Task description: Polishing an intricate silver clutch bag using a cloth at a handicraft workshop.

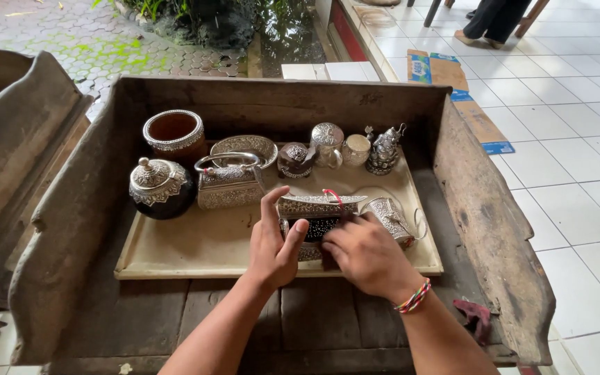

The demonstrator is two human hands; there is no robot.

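Gripping the embossed silver box [317, 221] at the cream tray [196, 250] front: left hand [274, 244] clasps its left end, right hand [368, 253] covers its right; likely rigid, light, slippery, dentable, so hold by the ends

Both hands, left hand [273, 239] and right hand [366, 253], hold an ornate silver box [317, 217] on a cream tray [203, 246].
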